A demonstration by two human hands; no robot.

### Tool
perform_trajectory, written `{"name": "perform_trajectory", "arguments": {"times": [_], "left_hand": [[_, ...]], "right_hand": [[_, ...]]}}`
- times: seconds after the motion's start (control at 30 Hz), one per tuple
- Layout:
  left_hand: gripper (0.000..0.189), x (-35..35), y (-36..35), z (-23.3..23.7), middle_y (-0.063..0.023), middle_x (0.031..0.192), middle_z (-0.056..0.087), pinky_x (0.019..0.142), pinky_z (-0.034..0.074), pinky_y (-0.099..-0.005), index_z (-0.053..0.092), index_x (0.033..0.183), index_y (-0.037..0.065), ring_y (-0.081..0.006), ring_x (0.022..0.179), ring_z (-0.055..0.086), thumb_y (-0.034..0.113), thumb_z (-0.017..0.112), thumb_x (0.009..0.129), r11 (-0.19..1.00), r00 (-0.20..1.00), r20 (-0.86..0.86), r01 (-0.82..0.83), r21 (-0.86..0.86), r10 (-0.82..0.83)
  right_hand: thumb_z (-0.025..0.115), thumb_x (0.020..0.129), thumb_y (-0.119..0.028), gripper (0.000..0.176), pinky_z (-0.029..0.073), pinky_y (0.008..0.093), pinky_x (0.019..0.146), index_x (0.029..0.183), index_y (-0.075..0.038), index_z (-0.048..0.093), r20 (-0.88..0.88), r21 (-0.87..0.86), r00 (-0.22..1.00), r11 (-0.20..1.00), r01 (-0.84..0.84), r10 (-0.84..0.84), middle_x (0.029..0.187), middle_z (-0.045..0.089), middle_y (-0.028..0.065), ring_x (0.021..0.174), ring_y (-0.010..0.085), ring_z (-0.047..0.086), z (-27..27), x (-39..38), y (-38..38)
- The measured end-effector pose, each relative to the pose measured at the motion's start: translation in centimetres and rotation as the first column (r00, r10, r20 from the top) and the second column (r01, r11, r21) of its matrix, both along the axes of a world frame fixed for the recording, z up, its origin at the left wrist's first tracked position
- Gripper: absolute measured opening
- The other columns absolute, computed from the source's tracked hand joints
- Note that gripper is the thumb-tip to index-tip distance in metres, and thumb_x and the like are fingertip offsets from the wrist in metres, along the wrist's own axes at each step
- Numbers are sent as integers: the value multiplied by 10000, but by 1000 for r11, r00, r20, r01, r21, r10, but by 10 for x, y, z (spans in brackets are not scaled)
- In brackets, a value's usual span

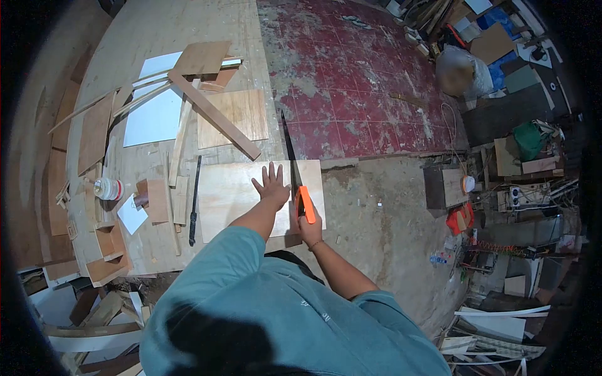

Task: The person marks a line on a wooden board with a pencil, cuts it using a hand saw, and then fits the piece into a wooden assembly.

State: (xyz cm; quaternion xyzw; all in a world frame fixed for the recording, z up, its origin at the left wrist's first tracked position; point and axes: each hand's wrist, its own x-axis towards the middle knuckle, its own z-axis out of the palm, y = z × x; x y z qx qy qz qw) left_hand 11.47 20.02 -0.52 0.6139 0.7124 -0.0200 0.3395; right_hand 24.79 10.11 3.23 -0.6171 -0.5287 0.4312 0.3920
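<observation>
A pale plywood board (226, 194) lies at the near right edge of the wooden worktable (144, 250), its right part sticking out past the edge. Flat on its upper middle rests my left hand (272, 187), fingers spread and holding nothing. My right hand (310, 230) is wrapped round the orange handle of a handsaw (306, 205). The saw's dark, narrow blade points away from me and crosses the board just right of my left hand, its tip beyond the board's far edge. A black bar-like tool (195, 200) lies along the board's left side.
Wood strips (213, 114), a square plywood piece (244, 116) and a white sheet (157, 116) lie farther up the table. A white tub (108, 189) stands at left. A dark box (442, 187) is on the floor at right, near cluttered shelving.
</observation>
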Motion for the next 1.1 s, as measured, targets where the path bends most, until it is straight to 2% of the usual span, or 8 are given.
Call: {"name": "perform_trajectory", "arguments": {"times": [0.13,0.4,0.57,0.73,0.9,0.93,1.0,1.1], "left_hand": [[789,0,3,1,-67,1592,-135,1078,-68,-674,27,1535,210,-302,1458,-134,441,473,927,1000,1000,-3,-2,-19,2],[781,2,2,0,-79,1589,-147,1080,-66,-670,-7,1534,205,-317,1456,-137,394,450,929,999,997,-61,41,-20,-42],[857,-9,-13,0,-135,1588,-107,1101,-65,-642,31,1533,142,-359,1454,-112,318,529,858,993,995,-41,97,60,-94],[1086,-10,-26,36,-184,1581,-39,1114,65,-641,75,1527,127,-408,1450,-20,418,748,726,970,956,-166,237,-53,-243],[1169,1,-11,39,-163,1582,-20,1073,259,-618,82,1524,142,-397,1448,31,484,806,673,964,937,-252,199,-176,-240],[1169,3,-10,37,-163,1582,-20,1073,259,-618,82,1524,142,-397,1448,31,484,806,673,965,940,-250,193,-176,-234],[1203,5,-11,30,-156,1583,-41,1070,268,-619,64,1526,150,-391,1450,16,506,814,655,953,927,-265,213,-214,-266],[1243,11,0,-4,-154,1583,-59,1063,283,-617,43,1527,155,-388,1451,4,532,821,633,970,937,-294,133,-205,-191]], "right_hand": [[460,775,-23,657,416,335,1004,1426,-36,378,81,145,997,989,-26,14,1300,560,195,1210,284,544,-17,-8,-16],[499,733,-20,734,429,353,999,1444,-1,319,120,14,993,1000,-24,22,1317,526,243,1210,313,544,-17,-14,-25],[542,755,-63,762,504,385,892,1475,-116,298,145,2,988,999,-49,48,1241,584,214,1078,361,610,-36,-20,-28],[576,807,-109,695,536,401,794,1456,-99,328,257,85,966,995,-57,34,1163,616,218,979,367,642,-26,-22,-27],[589,872,-154,519,521,390,781,1375,-114,469,69,162,991,981,105,-117,1039,667,215,953,330,666,-16,-21,8],[589,872,-154,519,521,390,781,1375,-114,469,72,162,991,982,98,-111,1039,667,215,953,330,666,-6,-18,25],[547,831,-80,530,518,386,747,1358,-97,490,32,-156,997,985,74,-70,1012,674,197,869,301,672,44,-15,50],[501,797,-32,546,511,360,740,1343,-41,494,-69,-164,995,984,66,-78,1002,664,181,813,254,652,108,-17,45]]}}
